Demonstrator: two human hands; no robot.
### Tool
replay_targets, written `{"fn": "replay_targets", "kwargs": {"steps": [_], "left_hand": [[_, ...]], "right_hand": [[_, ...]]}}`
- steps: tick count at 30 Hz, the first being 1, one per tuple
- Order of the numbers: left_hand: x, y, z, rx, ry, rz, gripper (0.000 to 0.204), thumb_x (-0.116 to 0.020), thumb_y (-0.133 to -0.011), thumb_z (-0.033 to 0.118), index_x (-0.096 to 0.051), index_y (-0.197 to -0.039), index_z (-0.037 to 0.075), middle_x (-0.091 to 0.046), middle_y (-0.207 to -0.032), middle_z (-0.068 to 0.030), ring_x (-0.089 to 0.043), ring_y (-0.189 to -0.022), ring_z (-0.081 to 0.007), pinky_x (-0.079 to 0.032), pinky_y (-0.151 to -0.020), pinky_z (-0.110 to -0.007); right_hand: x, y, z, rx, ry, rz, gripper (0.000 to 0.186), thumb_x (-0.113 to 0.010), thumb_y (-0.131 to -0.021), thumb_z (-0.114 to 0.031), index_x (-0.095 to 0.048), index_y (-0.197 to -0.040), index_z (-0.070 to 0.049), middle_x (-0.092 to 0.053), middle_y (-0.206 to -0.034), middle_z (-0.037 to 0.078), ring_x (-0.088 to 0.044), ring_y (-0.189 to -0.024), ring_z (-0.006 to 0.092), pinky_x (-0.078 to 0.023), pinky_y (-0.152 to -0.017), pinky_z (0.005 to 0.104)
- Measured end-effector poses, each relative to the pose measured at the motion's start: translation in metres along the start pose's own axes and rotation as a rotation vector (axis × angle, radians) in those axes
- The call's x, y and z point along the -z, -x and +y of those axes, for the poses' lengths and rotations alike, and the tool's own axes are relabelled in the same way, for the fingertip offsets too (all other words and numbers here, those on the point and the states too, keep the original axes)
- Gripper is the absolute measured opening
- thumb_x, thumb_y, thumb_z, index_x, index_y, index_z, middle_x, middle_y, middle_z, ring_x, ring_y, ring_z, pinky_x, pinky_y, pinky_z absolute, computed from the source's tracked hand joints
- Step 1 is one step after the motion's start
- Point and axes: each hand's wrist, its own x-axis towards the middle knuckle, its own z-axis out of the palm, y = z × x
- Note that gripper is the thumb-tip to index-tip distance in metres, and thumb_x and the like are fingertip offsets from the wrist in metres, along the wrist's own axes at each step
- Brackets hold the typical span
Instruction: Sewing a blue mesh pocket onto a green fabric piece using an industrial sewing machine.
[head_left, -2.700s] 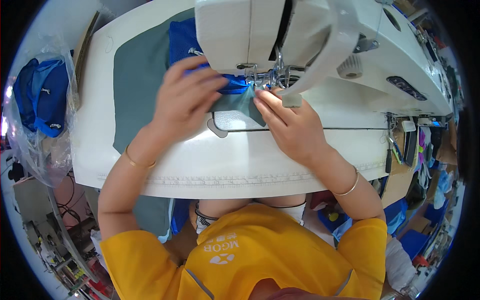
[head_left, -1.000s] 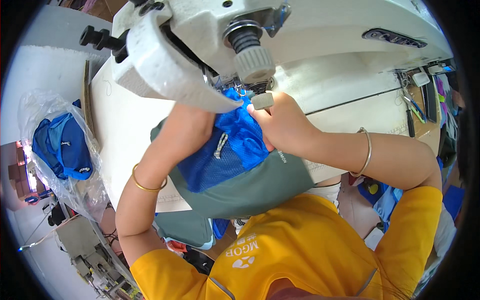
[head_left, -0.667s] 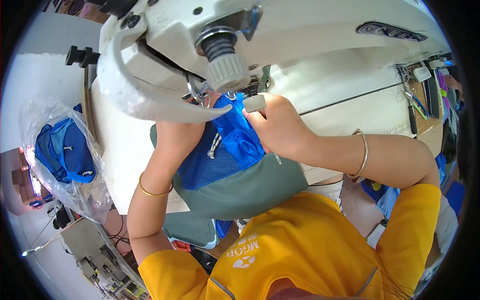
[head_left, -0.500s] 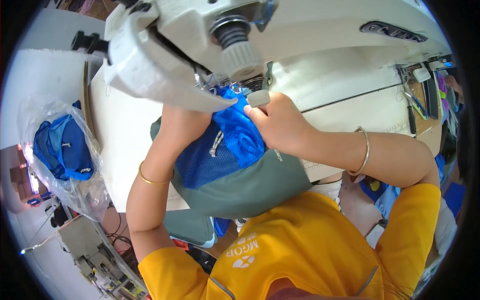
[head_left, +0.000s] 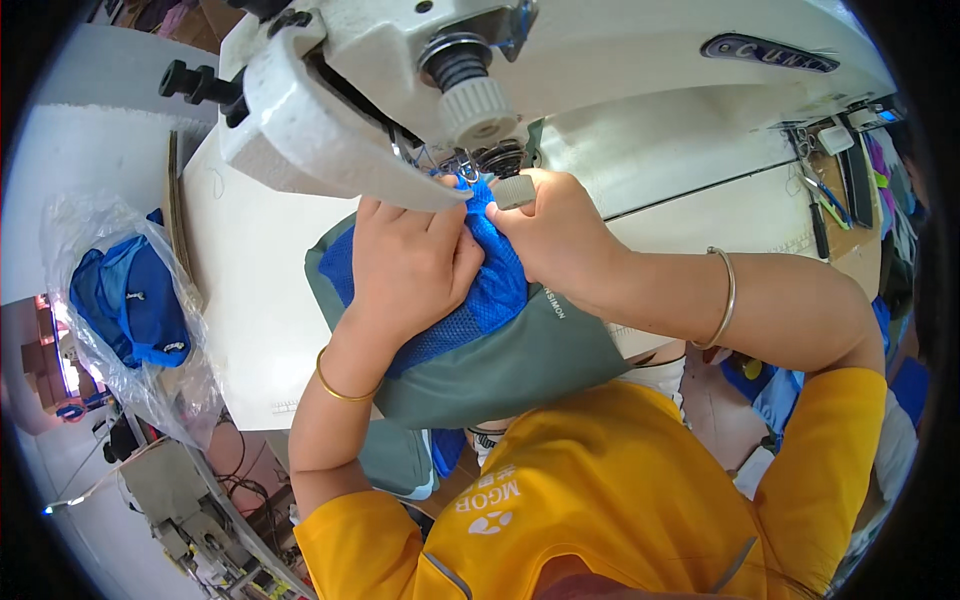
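Note:
Blue mesh fabric [head_left: 500,285] lies bunched over a dark green fabric panel [head_left: 480,375], under the head of a white sewing machine [head_left: 320,135]. My left hand [head_left: 415,262] rests on the mesh, fingers bent around it, their tips partly hidden behind the machine's curved white guard. On the right side my right hand [head_left: 562,228] pinches the mesh's edge between thumb and fingers, close to a ribbed grey knob [head_left: 514,192]. The needle area is mostly hidden by the guard and my fingers. The green panel hangs over the table's near edge toward my lap.
On the left, a clear plastic bag [head_left: 205,395] holds blue fabric pieces [head_left: 135,300]. Scissors, a screwdriver [head_left: 820,230] and other small tools lie at the table's right end. More green fabric [head_left: 395,455] sits below the table edge. Machine equipment [head_left: 180,510] stands at lower left.
My left hand has moved right and turned over the mesh, now covering the white-and-dark cord that showed before. My right hand stays nearly in place.

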Motion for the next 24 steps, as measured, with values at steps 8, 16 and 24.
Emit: {"fn": "replay_targets", "kwargs": {"steps": [8,16,24], "left_hand": [[-0.002,0.006,-0.013,-0.003,0.143,0.025,0.025,-0.066,-0.084,0.016,-0.070,-0.103,0.000,-0.067,-0.094,-0.0172,-0.060,-0.080,-0.0360,-0.045,-0.078,-0.047],[0.008,0.006,-0.010,0.029,0.143,-0.072,0.030,-0.065,-0.091,0.028,-0.072,-0.108,0.004,-0.067,-0.096,-0.0165,-0.059,-0.084,-0.0367,-0.043,-0.078,-0.046],[0.008,0.008,-0.006,0.031,0.066,-0.120,0.034,-0.065,-0.093,0.036,-0.072,-0.108,0.006,-0.069,-0.119,-0.0143,-0.059,-0.094,-0.0374,-0.039,-0.084,-0.050]], "right_hand": [[0.003,0.004,-0.022,-0.294,-0.289,-0.078,0.017,-0.052,-0.095,-0.003,-0.064,-0.083,0.003,-0.053,-0.066,0.006,-0.051,-0.054,0.0146,-0.044,-0.050,0.0323],[-0.002,0.000,-0.017,-0.355,-0.178,-0.160,0.013,-0.057,-0.098,-0.009,-0.059,-0.085,-0.007,-0.048,-0.063,0.001,-0.045,-0.047,0.0124,-0.034,-0.045,0.0313],[-0.004,0.006,-0.022,-0.425,-0.247,-0.119,0.021,-0.054,-0.100,-0.010,-0.057,-0.079,-0.006,-0.050,-0.062,0.001,-0.047,-0.049,0.0118,-0.036,-0.047,0.0299]]}}
